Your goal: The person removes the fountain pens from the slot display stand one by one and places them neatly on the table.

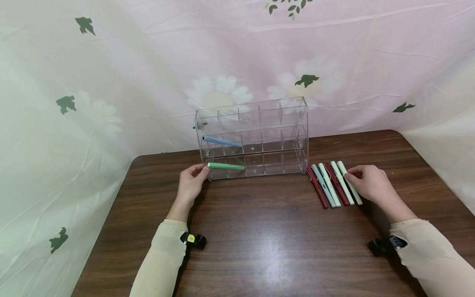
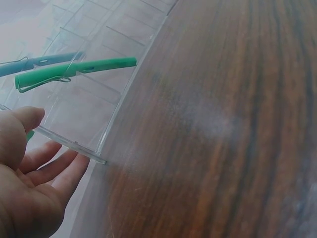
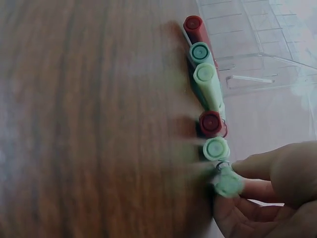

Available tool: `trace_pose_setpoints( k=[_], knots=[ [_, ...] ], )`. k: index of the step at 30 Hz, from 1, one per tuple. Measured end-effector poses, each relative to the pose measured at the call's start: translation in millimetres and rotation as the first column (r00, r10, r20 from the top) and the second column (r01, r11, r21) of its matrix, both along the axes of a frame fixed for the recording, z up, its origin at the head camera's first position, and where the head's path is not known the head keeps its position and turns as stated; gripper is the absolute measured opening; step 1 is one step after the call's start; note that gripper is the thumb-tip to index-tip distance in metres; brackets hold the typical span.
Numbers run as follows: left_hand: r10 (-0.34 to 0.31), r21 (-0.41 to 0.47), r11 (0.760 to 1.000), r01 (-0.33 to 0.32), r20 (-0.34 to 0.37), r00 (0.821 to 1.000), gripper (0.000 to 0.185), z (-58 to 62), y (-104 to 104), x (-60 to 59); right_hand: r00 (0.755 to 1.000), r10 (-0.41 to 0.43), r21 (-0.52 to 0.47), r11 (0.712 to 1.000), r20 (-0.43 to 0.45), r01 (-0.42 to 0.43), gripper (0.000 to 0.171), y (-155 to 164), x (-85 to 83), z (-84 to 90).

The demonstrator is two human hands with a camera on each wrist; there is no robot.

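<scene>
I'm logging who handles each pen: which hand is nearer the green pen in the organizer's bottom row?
Left. The left hand touches the clear organizer right at the green pen cap end; the right hand is far across, pinching a pale green pen.

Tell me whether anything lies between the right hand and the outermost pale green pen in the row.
Nothing does. The right hand already has its fingertips on the outermost pale green pen, at the end of the row beside the clear organizer; the right wrist view shows fingers curled round it.
</scene>
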State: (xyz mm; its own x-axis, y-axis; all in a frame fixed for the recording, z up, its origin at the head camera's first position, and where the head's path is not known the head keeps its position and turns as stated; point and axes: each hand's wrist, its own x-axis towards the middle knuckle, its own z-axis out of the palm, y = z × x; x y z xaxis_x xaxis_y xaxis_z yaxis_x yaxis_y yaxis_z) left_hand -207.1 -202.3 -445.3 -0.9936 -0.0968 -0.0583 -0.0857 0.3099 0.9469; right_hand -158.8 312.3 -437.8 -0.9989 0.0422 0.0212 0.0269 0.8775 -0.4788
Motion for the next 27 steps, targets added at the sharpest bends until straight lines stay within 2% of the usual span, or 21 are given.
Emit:
trace_pose_setpoints(
  k=[8, 20, 27],
  knots=[
    [0.001, 0.002, 1.0, -0.001, 0.002, 1.0, 0.043, 1.4, 1, -0.2, 1.0, 0.001, 0.002, 1.0, -0.005, -0.001, 0.037, 0, -0.5, 0.3],
    [0.008, 0.0, 1.0, -0.008, 0.005, 1.0, 0.043, 0.4, 1, 0.8, 1.0, -0.011, -0.082, 0.997, -0.018, 0.009, 0.04, 5, 7.4, 1.9],
    [0.006, -0.005, 1.0, -0.006, 0.005, 1.0, 0.043, 0.7, 1, 0.6, 0.995, -0.021, -0.109, 0.994, -0.095, 0.011, 0.039, -3, 10.4, 8.8]
  ],
)
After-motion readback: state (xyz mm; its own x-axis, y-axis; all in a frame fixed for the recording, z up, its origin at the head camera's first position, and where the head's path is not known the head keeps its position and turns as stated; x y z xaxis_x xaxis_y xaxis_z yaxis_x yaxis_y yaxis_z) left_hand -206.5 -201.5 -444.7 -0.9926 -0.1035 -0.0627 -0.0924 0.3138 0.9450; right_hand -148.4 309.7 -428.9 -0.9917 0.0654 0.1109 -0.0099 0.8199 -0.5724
